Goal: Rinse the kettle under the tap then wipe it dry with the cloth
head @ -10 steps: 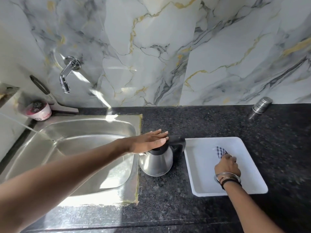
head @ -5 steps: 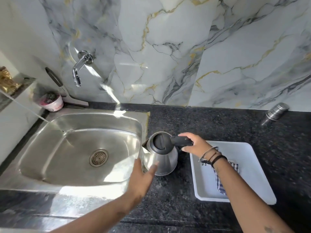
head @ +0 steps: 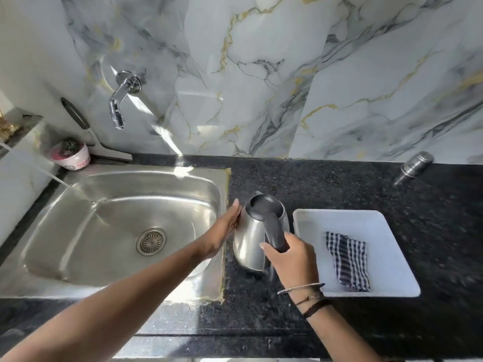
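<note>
A steel kettle (head: 249,240) with a black lid and handle is tilted, lifted a little off the dark counter between the sink and the tray. My right hand (head: 294,257) grips its black handle from the near side. My left hand (head: 224,228) lies flat against the kettle's left wall, fingers straight. The checked blue-and-white cloth (head: 349,261) lies folded in the white tray (head: 339,220) at the right. The chrome tap (head: 121,100) sticks out of the marble wall above the sink's far left; no water runs from it.
The steel sink (head: 86,220) with its round drain fills the left. A pink tub with a scrubber (head: 70,155) and a squeegee (head: 91,137) stand behind it. A steel shaker (head: 414,167) lies at the back right of the black granite counter (head: 326,186).
My right hand left the cloth in the tray and took the kettle's handle, turning and tilting the kettle. My left hand moved from the lid to the kettle's left side.
</note>
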